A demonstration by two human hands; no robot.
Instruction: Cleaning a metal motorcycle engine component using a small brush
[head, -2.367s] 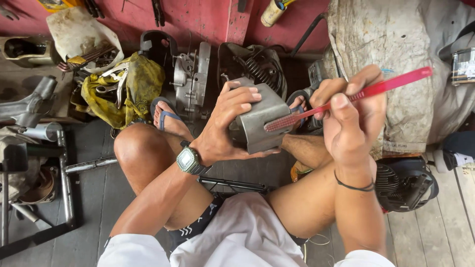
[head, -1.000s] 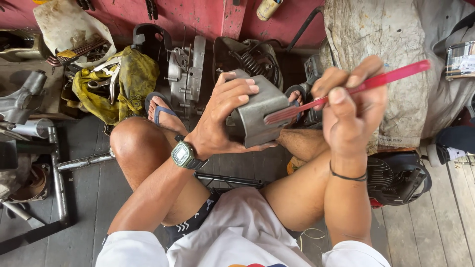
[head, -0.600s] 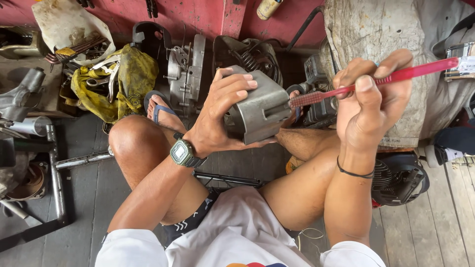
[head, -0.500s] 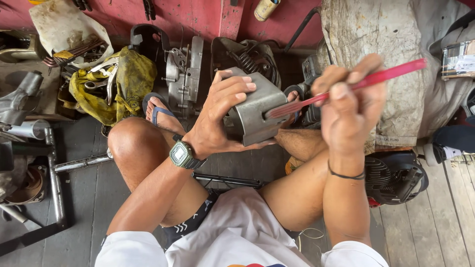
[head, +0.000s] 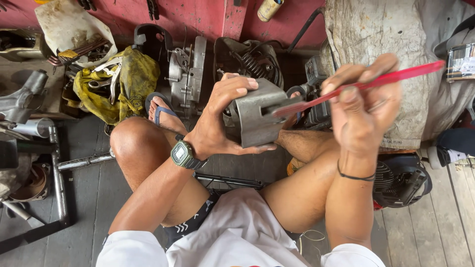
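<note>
My left hand (head: 217,121) grips a grey metal engine part (head: 257,118), a blocky casting, and holds it above my knees. A green digital watch (head: 183,154) sits on that wrist. My right hand (head: 363,111) holds a long thin red tool (head: 396,77) like a pen, with its tip pressed against the right face of the casting. That hand looks blurred. A black band circles the right wrist. I sit on the floor with bare knees apart and a foot in a blue sandal (head: 159,111) behind the left hand.
Engine cases (head: 185,74) and a spring assembly (head: 252,62) lean on the red wall. A yellow rag with wrenches (head: 116,84) lies at left, near metal tubes (head: 59,183). A dirty sack (head: 376,44) and a black fan housing (head: 401,180) are at right.
My right hand has kept moving the red tool back and forth against the casting, its far end swinging up and down. The left hand holds the casting in the same place.
</note>
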